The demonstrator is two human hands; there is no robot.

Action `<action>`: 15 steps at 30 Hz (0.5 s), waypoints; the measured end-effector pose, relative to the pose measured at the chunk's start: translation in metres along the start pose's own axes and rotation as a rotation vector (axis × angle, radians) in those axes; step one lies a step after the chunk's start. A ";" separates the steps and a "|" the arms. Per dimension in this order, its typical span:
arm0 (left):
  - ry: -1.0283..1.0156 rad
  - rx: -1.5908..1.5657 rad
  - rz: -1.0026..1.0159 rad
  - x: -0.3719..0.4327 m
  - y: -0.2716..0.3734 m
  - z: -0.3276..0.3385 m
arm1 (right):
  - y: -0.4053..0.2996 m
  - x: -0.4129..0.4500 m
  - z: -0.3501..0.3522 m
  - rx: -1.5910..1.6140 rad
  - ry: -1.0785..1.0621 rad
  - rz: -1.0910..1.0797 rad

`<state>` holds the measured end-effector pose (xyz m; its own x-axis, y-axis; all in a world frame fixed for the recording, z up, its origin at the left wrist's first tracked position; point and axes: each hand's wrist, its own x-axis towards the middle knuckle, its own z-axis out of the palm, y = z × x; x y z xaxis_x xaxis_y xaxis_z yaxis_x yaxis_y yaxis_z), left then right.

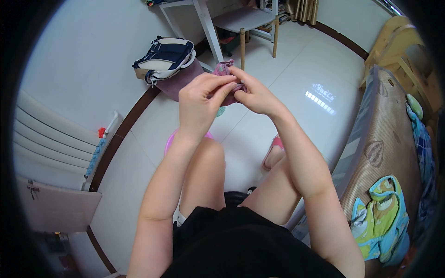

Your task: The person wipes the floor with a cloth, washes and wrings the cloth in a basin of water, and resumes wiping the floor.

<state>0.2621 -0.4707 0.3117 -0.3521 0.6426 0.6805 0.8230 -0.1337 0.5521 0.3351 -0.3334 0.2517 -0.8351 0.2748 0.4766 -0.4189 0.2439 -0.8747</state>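
Observation:
A bunched piece of mauve-pink patterned cloth (222, 68) is held up in front of me, above the floor. My left hand (201, 92) pinches it with thumb and fingertips close together. On the other side my right hand (257, 93) grips the same cloth, its index finger stretched along the top. Folds of the fabric show above and below my fingers; the rest is hidden behind the hands, so its kind is unclear. Below my left forearm, the rim of a pink plastic basin (169, 141) shows beside my knee. Part of a green object (220, 111) peeks out under the cloth.
A navy and cream backpack (170, 57) rests on a purple stool (170, 88) by the wall. Ahead stands a chair (245, 21) with wooden legs. To the right, a bed mat (361, 160) carries a child's hooded garment (380, 222). A radiator (55, 139) lines the left wall.

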 end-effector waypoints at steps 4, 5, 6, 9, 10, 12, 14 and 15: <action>0.066 0.110 0.040 -0.007 -0.006 0.006 | -0.004 0.006 0.018 0.116 -0.035 0.034; 0.069 0.111 0.036 -0.008 -0.008 0.006 | -0.001 0.008 0.021 0.118 -0.040 0.036; 0.086 0.128 0.038 -0.009 -0.010 0.004 | 0.002 0.011 0.025 0.102 -0.030 0.034; 0.125 0.162 0.047 -0.012 -0.015 0.000 | 0.011 0.017 0.037 0.127 -0.025 0.037; 0.144 0.176 0.058 -0.013 -0.018 -0.002 | 0.012 0.019 0.040 0.164 -0.026 0.040; 0.144 0.133 -0.019 -0.015 -0.029 -0.005 | 0.013 0.020 0.043 0.142 -0.032 0.079; 0.144 0.078 -0.123 -0.011 -0.043 -0.013 | 0.012 0.025 0.043 0.118 -0.036 0.119; 0.146 0.069 -0.152 -0.004 -0.052 -0.023 | 0.008 0.028 0.043 -0.016 -0.067 0.204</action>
<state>0.2109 -0.4835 0.2911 -0.5313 0.5349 0.6570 0.7823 0.0121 0.6228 0.2932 -0.3633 0.2538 -0.9242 0.2578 0.2819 -0.2331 0.2042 -0.9508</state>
